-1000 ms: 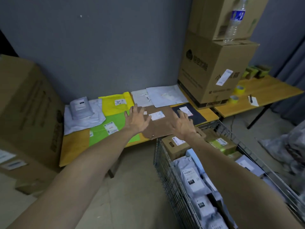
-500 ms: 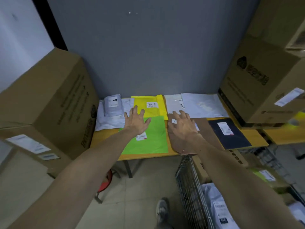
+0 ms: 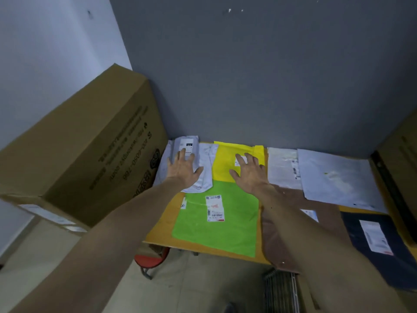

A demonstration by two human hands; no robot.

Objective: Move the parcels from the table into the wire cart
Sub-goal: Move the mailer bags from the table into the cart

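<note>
Flat parcels cover the wooden table (image 3: 161, 231). My left hand (image 3: 184, 169) lies with spread fingers over the small grey-white parcel (image 3: 191, 143) stacked on a larger white mailer (image 3: 206, 177) at the far left. My right hand (image 3: 248, 175) reaches with straight fingers over the yellow mailer (image 3: 225, 163). A green mailer (image 3: 216, 231) lies nearer me, with a brown mailer (image 3: 279, 249), a dark navy mailer (image 3: 383, 251) and two white mailers (image 3: 334, 177) to the right. Only a corner of the wire cart (image 3: 279, 290) shows at the bottom.
A big cardboard box (image 3: 85, 150) stands against the table's left end. Another box (image 3: 399, 177) sits at the right edge. A red stool (image 3: 149, 260) stands under the table. The grey wall is right behind the parcels.
The view has swung left and away from the cart. Both hands have moved from the green and brown mailers to the far row, over the grey-white parcel and the yellow mailer.
</note>
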